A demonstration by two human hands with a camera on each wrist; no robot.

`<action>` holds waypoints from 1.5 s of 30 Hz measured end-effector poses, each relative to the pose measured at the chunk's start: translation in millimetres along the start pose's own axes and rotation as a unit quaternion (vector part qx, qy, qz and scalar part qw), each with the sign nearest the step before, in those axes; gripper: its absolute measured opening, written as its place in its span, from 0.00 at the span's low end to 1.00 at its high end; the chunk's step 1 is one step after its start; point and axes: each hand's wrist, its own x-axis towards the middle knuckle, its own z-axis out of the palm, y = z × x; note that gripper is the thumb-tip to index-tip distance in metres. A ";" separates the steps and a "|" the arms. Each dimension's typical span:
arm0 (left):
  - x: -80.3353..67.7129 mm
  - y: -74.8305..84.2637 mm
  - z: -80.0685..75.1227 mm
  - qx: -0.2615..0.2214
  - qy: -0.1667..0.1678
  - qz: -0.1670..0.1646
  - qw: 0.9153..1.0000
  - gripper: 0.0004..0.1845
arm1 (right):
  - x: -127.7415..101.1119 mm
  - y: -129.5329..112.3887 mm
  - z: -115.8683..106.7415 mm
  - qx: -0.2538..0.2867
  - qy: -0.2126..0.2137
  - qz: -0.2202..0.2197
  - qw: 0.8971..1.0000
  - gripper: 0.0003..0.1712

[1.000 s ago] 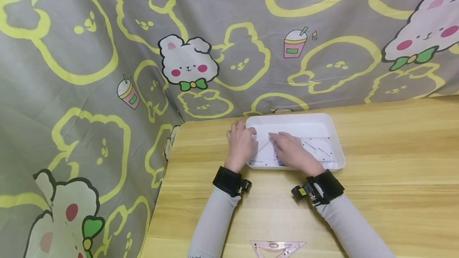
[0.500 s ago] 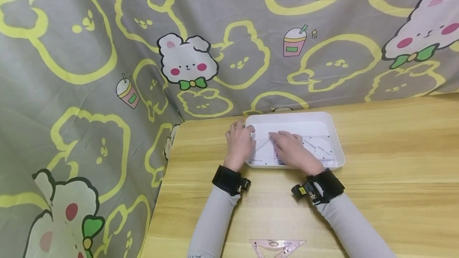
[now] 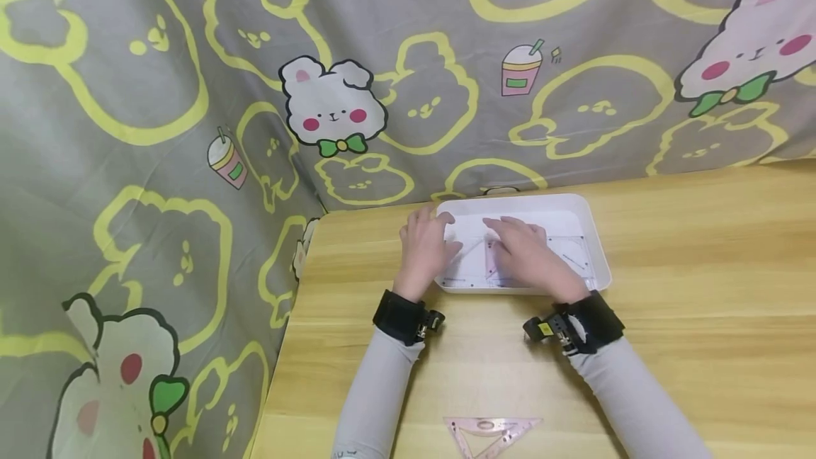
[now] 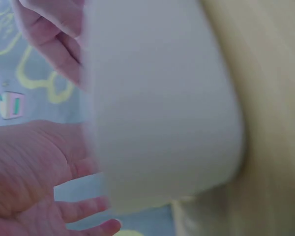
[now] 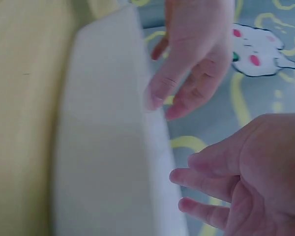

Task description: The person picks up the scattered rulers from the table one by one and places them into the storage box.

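A shallow white tray (image 3: 594, 241) sits on the wooden table near the cloth backdrop. Clear set squares (image 3: 571, 251) lie flat inside it, one with a pinkish edge (image 3: 489, 261). My right hand (image 3: 525, 253) lies palm down on them with its fingers stretched out. My left hand (image 3: 423, 246) rests at the tray's left rim, its fingers relaxed over the edge. In the left wrist view the tray wall (image 4: 162, 108) fills the middle, blurred, with my left palm (image 4: 29, 182) beside it. The right wrist view shows my right palm (image 5: 255, 172) and my left hand's fingers (image 5: 196, 54) at the tray's rim (image 5: 103, 137).
A pink triangular ruler (image 3: 491, 434) lies at the table's near edge between my forearms. A grey cloth (image 3: 191, 126) printed with bunnies hangs behind and to the left of the table. Bare wooden tabletop (image 3: 701, 289) extends to the right.
Both hands have slid a little farther into the tray, and the set squares under my right hand have shifted slightly with it. The view has tilted a bit.
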 end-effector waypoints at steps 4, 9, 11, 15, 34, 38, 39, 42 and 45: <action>-8.7 12.2 -11.3 -0.006 0.013 0.038 0.999 0.23 | -9.8 -5.2 -24.2 -0.008 0.020 -0.011 1.000 0.28; -22.3 33.0 -27.0 -0.014 0.014 0.086 0.996 0.24 | -28.5 -10.7 -54.8 -0.002 0.057 -0.036 0.998 0.27; -27.9 40.3 -32.8 -0.020 0.010 0.107 0.994 0.24 | -37.7 -13.3 -63.2 0.003 0.071 -0.050 0.996 0.26; -37.9 51.3 -42.8 -0.026 0.005 0.155 0.988 0.24 | -53.1 -20.1 -72.0 0.008 0.078 -0.064 0.995 0.22; -114.8 57.7 -62.8 0.041 -0.293 0.196 0.935 0.22 | -128.8 -75.2 -7.0 -0.106 -0.057 -0.084 0.989 0.22; -143.9 57.5 -51.2 0.103 -0.344 0.172 0.917 0.35 | -137.0 -74.6 13.5 -0.097 -0.111 -0.076 0.986 0.25; -150.5 57.7 -47.9 0.121 -0.348 0.171 0.914 0.37 | -138.3 -74.4 17.8 -0.097 -0.117 -0.080 0.985 0.26; -167.3 60.2 -35.8 0.175 -0.348 0.179 0.904 0.44 | -142.9 -71.5 27.2 -0.102 -0.131 -0.096 0.981 0.25; -182.2 64.8 -25.9 0.227 -0.325 0.200 0.896 0.51 | -147.1 -68.1 30.4 -0.113 -0.141 -0.115 0.977 0.27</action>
